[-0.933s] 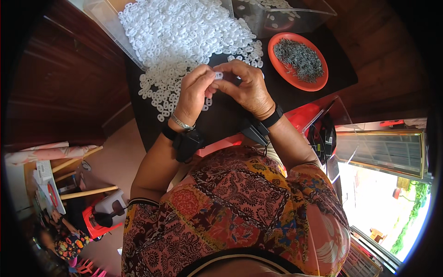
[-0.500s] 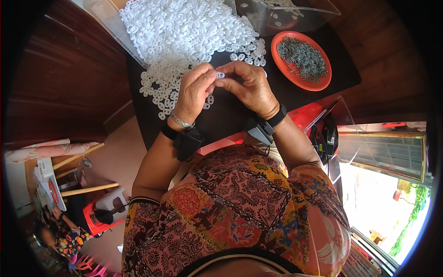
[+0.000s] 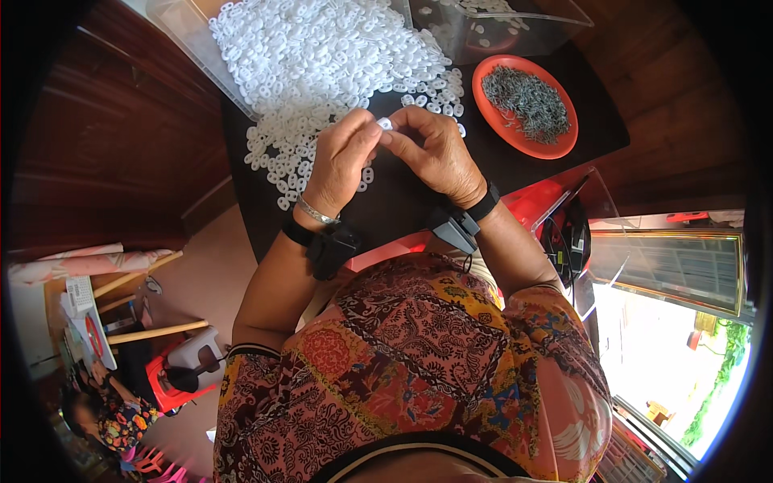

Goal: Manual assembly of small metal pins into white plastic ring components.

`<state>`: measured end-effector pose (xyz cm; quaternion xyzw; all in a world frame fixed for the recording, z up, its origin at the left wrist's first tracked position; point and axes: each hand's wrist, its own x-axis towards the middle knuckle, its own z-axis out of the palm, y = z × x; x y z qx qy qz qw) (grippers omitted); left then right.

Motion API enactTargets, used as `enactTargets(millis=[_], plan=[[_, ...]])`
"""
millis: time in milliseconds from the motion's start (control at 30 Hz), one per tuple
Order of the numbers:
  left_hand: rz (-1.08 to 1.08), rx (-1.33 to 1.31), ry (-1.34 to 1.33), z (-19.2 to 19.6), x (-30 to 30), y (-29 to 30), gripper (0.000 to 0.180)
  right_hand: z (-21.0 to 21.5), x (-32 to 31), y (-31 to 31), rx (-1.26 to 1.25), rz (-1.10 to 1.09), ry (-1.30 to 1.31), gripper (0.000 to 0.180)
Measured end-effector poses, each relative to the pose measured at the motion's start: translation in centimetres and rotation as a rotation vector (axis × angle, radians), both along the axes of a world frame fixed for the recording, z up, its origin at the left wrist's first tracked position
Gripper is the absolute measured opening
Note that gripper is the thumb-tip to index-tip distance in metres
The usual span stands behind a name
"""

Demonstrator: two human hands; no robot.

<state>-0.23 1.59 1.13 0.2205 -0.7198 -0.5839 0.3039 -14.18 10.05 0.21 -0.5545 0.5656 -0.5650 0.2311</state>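
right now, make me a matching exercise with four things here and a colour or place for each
1. plate
2. small white piece
3. bracelet
4. table

A. black
B. around the wrist of the left hand
C. orange-red, heaped with grey metal bits
D. at the fingertips, where left and right hand meet

Pairs: 1-C, 2-D, 3-B, 4-A

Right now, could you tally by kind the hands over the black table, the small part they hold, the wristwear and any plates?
Hands: 2 (left hand, right hand)
White plastic piece held: 1
Silver bracelet: 1
Black wrist straps: 2
Orange-red plate: 1
Total: 7
The loose white pieces and thin grey pieces are too many to count.
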Motion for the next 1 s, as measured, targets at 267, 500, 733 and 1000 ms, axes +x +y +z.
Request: enactTargets(millis=[267,500,733,1000], plan=[[-0.123,-0.031,-0.108,0.4,0.8,-1.0,0.030,1.2,0.0,0.5,0.114,0.168,-0.068,0.022],[-0.151,-0.189,-0.112,0.4,0.7,-1.3,0.030,0.6,-0.4,0.5,0.143,0.261,0.035,0.018],[-0.007,-0.087,-0.006,0.3,0.1,0.3,0.032,0.6,-0.4,0.4,0.193,0.413,-0.306,0.015],[-0.128,0.239,-0.086,0.9,0.3,-0.5,0.029,0.4,-0.4,0.3,0.191,0.334,-0.288,0.018]])
